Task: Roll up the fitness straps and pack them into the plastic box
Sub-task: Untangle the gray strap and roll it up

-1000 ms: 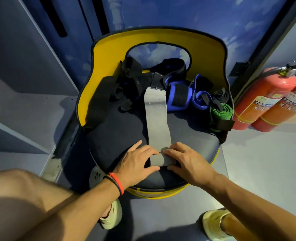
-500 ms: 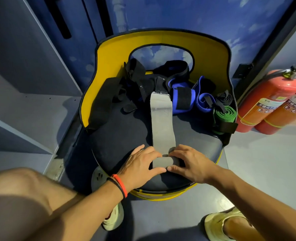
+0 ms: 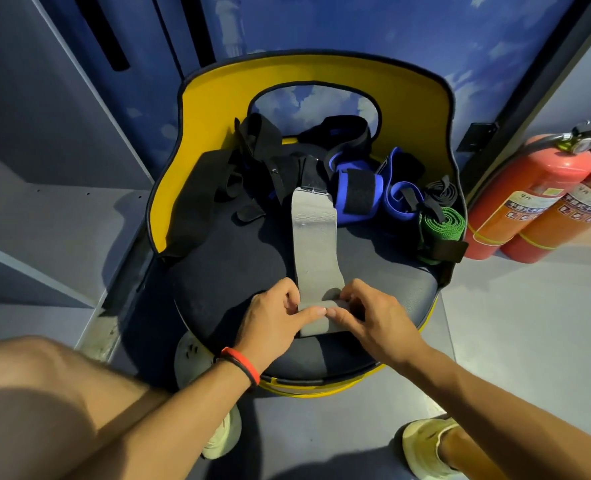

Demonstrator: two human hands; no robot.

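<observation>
Left hand (image 3: 270,318), right hand (image 3: 373,320) pinch grey strap (image 3: 314,244) roll on seat (image 3: 235,271); strap pile (image 3: 353,192), green roll (image 3: 443,225) behind.

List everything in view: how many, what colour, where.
grey strap: one, grey, mid-seat, near end rolled
green strap: one, green, rolled, seat's right edge
blue straps: at least two, blue, back of seat
black straps: several, black, tangled, seat's back left
chair: one, yellow back, dark seat
fire extinguishers: two, red, floor at right
shoes: two, pale, floor below chair
wristband: one, red and black, left wrist
left hand: one, pinching the grey roll's left side
right hand: one, pinching its right side
</observation>
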